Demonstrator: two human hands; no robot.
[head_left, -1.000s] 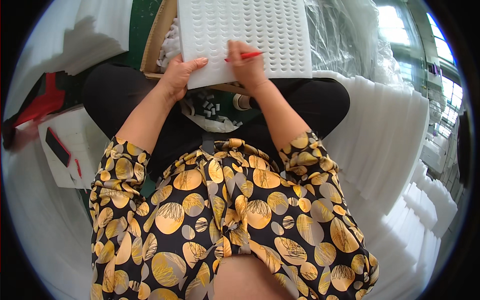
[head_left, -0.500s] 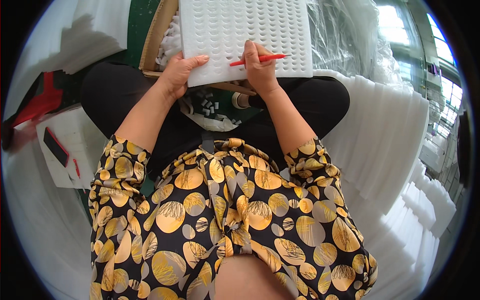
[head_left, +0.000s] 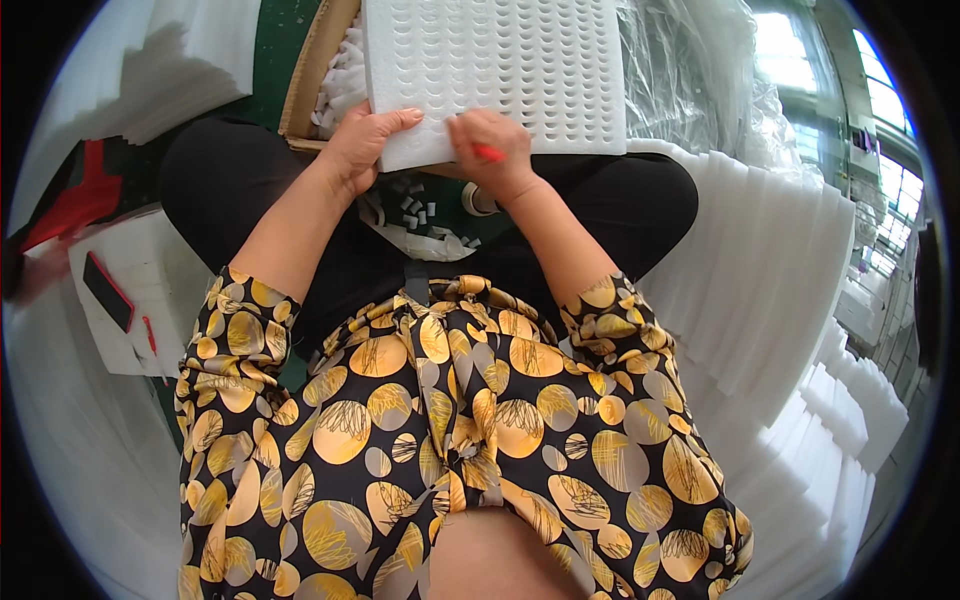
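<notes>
Stacked white foam sheets and green floor surround the seated worker. Left hand: gripping the near left corner of a perforated white foam board, thumb flat on top, remaining fingers hidden beneath. Right hand: wrist bent inward over the board's near edge, fingers curled closed around a red pen-like tool, its tip hidden. Cardboard box, partly beneath the board: contains small white foam pieces, heaped.
</notes>
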